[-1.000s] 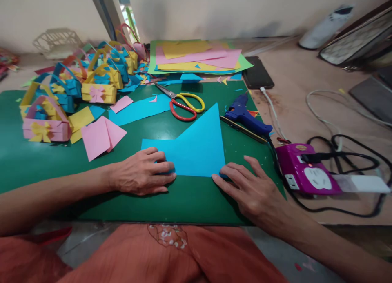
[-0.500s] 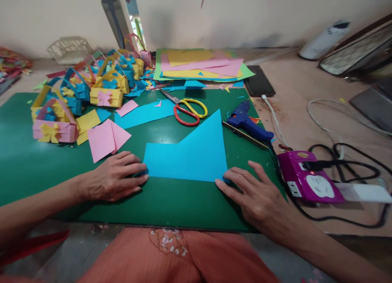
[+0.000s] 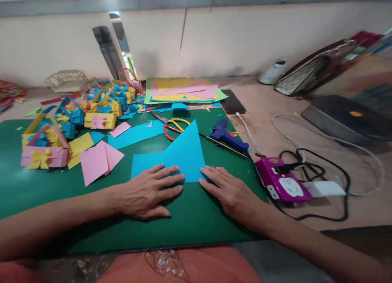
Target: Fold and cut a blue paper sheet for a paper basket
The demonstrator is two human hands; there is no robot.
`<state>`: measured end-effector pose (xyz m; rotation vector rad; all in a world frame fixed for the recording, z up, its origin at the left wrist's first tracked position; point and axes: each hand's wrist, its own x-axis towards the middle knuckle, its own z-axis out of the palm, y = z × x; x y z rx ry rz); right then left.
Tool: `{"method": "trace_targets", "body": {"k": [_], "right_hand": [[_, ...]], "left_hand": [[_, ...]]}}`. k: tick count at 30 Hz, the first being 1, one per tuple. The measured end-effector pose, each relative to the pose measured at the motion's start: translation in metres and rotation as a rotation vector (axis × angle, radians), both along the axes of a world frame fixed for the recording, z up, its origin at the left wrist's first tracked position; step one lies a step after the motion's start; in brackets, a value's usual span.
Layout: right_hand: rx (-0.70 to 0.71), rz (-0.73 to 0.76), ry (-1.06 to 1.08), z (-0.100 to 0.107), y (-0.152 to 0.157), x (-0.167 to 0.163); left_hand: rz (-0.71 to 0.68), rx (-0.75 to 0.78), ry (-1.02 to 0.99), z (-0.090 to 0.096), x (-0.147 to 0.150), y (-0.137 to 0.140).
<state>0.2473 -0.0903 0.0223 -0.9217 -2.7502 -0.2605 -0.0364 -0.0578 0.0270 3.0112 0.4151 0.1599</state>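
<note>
A: Quick q, L hand (image 3: 153,191), how open?

B: Pretty wide: fingers long & a bit apart, thumb swung out on its own, back of hand up. Not clenched, not gripping; fingers just lie flat on the blue sheet (image 3: 188,154), across its near edge

A: K, & R hand (image 3: 225,189)?

B: Loose too, fingers slightly bent & close tog, tips at the sheet's near R corner. Thumb's by the near edge; can't tell if it actually touches

A: Sheet's pos rel to hands?

B: On the green mat (image 3: 199,230), btw the hands & mostly beyond them. L end shows past L hand's knuckles; tall pt rises on its R side, aimed away from the person

A: What's around the sheet?

B: Scissors (image 3: 167,121) just beyond it, handles partly hidden by its slanted edge. Blue strip (image 3: 134,135) beyond & to L. Pink squares (image 3: 94,163) L of it, paper baskets (image 3: 58,157) further L & back. Glue gun (image 3: 223,135) R of it, near the tall pt

A: Farther out?

B: Paper stack (image 3: 183,93) well beyond the sheet, phone (image 3: 233,102) beyond & to R, purple adapter (image 3: 283,181) well R of it w/ a blk plug in
</note>
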Motion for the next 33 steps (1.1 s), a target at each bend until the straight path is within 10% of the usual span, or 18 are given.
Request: {"method": "trace_targets", "body": {"k": [16,29,33], "right_hand": [[0.035,-0.72,-0.313,0.024,0.047,-0.006],[-0.275,-0.775,-0.041,0.031,0.033,0.0],[-0.553,-0.697,0.374,0.032,0.026,0.014]], "left_hand": [[0.122,-0.114,0.022,-0.018,0.014,0.016],[0.15,0.074,-0.243,-0.015,-0.001,0.027],[0.128,0.04,-0.302,-0.017,-0.002,0.031]]}}
